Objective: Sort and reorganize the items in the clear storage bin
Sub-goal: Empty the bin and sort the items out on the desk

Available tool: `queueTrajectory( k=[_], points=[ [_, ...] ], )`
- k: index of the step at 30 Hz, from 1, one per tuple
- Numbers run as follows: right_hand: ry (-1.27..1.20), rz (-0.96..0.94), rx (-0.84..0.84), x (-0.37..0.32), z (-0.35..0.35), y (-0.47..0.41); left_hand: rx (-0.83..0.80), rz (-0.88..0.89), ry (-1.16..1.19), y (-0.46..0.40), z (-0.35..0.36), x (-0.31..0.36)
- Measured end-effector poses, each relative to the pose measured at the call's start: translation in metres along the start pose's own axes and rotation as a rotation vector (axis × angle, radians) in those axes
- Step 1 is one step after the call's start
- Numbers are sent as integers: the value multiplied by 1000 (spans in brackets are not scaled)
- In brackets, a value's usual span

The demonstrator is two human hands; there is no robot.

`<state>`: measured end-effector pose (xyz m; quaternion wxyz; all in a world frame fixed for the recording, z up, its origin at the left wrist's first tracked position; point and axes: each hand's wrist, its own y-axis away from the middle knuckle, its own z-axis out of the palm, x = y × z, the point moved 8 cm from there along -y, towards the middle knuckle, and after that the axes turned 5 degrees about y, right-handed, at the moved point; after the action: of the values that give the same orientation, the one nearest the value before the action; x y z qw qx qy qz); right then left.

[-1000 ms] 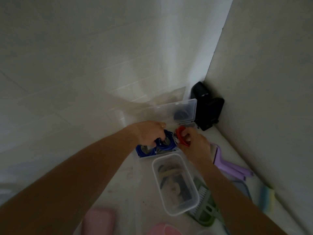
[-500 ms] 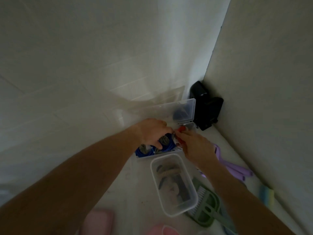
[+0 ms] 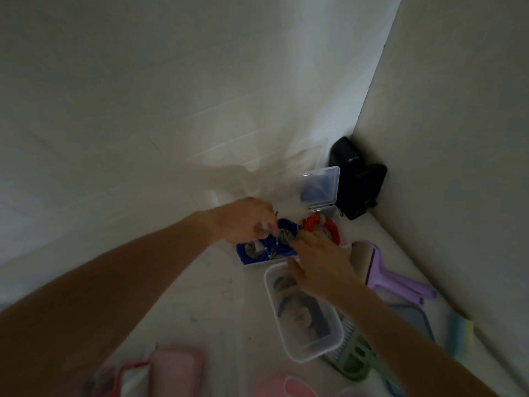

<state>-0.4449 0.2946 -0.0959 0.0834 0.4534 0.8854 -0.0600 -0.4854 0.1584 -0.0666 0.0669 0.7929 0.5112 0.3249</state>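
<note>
Red cord (image 3: 320, 224), gripped a second ago, now lies released in the clear storage bin (image 3: 329, 209) beside blue cords (image 3: 283, 224); right hand (image 3: 320, 262) hovers slack, left hand (image 3: 246, 222) pinches a small clip.

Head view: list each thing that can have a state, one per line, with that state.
Hinged case: lid up, open.
Blue cords: coiled in the case.
Red cord: coiled in the case, not held.
Tub: no lid, dark items inside.
Left hand: fingers curled over the blue cords; blurred.
Right hand: open, over the case's near edge.
</note>
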Motion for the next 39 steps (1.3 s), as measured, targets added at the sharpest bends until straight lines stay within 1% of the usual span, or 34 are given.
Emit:
queueTrajectory(
  k=[2,3,5,7,9,10,11,13,14,15,16,18,19,20,22,23,25,26,27,29,30,32,34,36,39],
  points=[
    [52,15,-20,-8,4,0,-218,-135,32,6,21,-5],
    [79,20,-21,-10,6,-2,-302,-210,42,8,31,-9],
    [91,29,-95,-14,14,-4,-365,-296,67,6,39,-14],
    [64,22,-103,-16,13,-5,-363,-313,75,5,34,-12],
    [-157,69,-65,-8,-7,-4,-283,-327,154,8,22,-9],
    [-295,129,-1,3,-22,-1,-202,-362,187,12,13,-15],
    [-396,219,104,19,-39,3,-123,-381,169,18,4,-22],
    [-491,491,304,68,-65,10,-70,-487,124,31,1,-47],
    [-559,638,303,94,-65,8,-55,-549,155,38,3,-59],
    [-674,754,230,112,-60,3,-22,-613,261,46,5,-65],
    [-828,820,145,120,-55,-6,39,-708,453,53,8,-71],
    [-1126,879,28,116,-46,-24,155,-823,785,65,12,-80],
    [-1210,853,-8,108,-45,-31,216,-834,925,69,10,-80],
    [-1227,808,-33,103,-43,-36,266,-840,1051,70,10,-83],
    [-1188,776,-54,102,-38,-37,297,-860,1204,75,11,-83],
    [-1189,781,-48,104,-36,-34,302,-858,1265,77,11,-79],
    [-1181,823,-26,111,-32,-25,364,-832,1363,76,10,-85],
    [-1184,834,-41,115,-27,-19,401,-807,1381,75,7,-89],
    [-1171,829,-62,118,-22,-13,400,-789,1392,73,6,-91],
    [-1113,761,-105,118,-16,-3,306,-761,1382,67,10,-90],
    [-1077,713,-108,119,-15,0,267,-745,1338,64,10,-86],
    [-983,647,-102,118,-18,5,232,-732,1163,56,9,-77],
    [-899,606,-97,113,-21,8,198,-734,916,48,9,-72],
    [-817,519,-76,108,-23,8,128,-720,739,40,13,-67],
    [-545,383,-104,102,-19,4,115,-654,461,30,12,-60]
  ],
)
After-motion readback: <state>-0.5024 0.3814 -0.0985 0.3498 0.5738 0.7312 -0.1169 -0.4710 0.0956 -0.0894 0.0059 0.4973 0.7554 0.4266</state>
